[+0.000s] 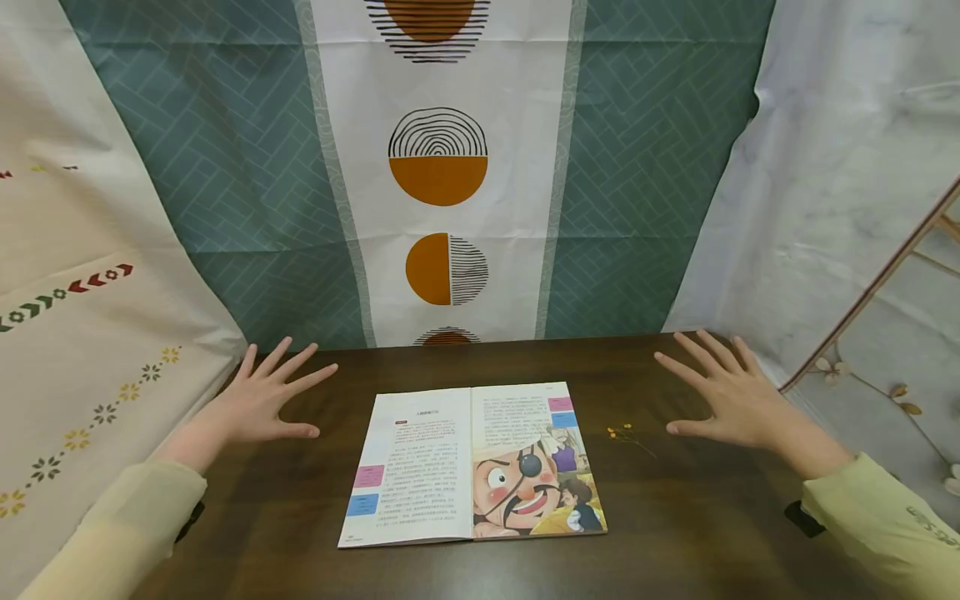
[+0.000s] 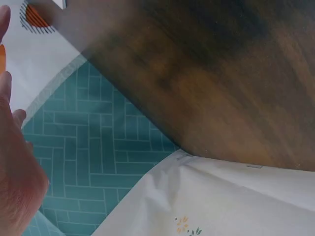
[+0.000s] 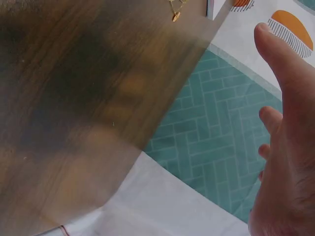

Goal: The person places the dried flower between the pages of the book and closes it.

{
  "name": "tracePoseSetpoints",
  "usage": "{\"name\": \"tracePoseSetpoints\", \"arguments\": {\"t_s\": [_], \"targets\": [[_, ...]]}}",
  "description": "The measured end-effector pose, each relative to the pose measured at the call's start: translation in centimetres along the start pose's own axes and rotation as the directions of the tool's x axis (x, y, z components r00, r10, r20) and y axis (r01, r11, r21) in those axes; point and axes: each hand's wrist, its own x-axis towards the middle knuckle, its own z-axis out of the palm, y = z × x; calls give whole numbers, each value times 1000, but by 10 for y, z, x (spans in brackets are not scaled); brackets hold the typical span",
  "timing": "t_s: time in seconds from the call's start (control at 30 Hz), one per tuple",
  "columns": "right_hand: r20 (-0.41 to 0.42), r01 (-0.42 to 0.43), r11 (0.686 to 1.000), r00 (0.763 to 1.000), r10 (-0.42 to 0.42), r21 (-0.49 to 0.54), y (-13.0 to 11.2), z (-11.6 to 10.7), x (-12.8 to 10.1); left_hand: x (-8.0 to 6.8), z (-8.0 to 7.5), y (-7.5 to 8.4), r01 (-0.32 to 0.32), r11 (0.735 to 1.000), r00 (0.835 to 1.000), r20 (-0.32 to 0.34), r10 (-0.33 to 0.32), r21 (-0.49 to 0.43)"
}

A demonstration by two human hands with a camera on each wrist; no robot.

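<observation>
An open book [image 1: 427,467] lies flat on the dark wooden table, text on its left page and a cartoon of a man with an eye patch on the right. Just right of the book is a small dried sprig [image 1: 630,437] with yellow flowers; its tip [image 3: 175,16] also shows at the top of the right wrist view. My left hand [image 1: 262,400] is held out left of the book, fingers spread and holding nothing. On the other side, beyond the sprig, my right hand [image 1: 731,400] is spread the same way, its palm bare.
The table [image 1: 285,517] ends at a patterned green and white curtain [image 1: 262,167] at the back. A cream cloth [image 1: 90,333] hangs on the left, and a pale marbled cloth [image 1: 847,208] with printed branches hangs on the right. Dark bands [image 1: 805,518] sit at the cuffs.
</observation>
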Motion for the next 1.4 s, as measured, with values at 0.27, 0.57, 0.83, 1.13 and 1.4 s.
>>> {"name": "tracePoseSetpoints", "arguments": {"t_s": [0.27, 0.57, 0.83, 1.13, 1.4], "targets": [[-9, 40, 999, 999, -39, 24, -4, 9, -4, -5, 10, 5, 11, 998, 1000, 5, -10, -66], [-43, 80, 996, 996, -79, 30, -8, 23, -8, -10, 18, 18, -16, 990, 1000, -14, 14, -140], [-66, 88, 995, 994, -85, 36, -12, 26, -12, -18, 22, 33, -31, 970, 999, -17, 28, -241], [-59, 79, 996, 995, -77, 47, -18, 29, -16, -30, 31, 55, -78, 955, 996, -66, 62, -286], [-53, 88, 994, 995, -85, 57, -21, 35, -22, -41, 39, 78, -25, 927, 1000, -8, 24, -375]]}}
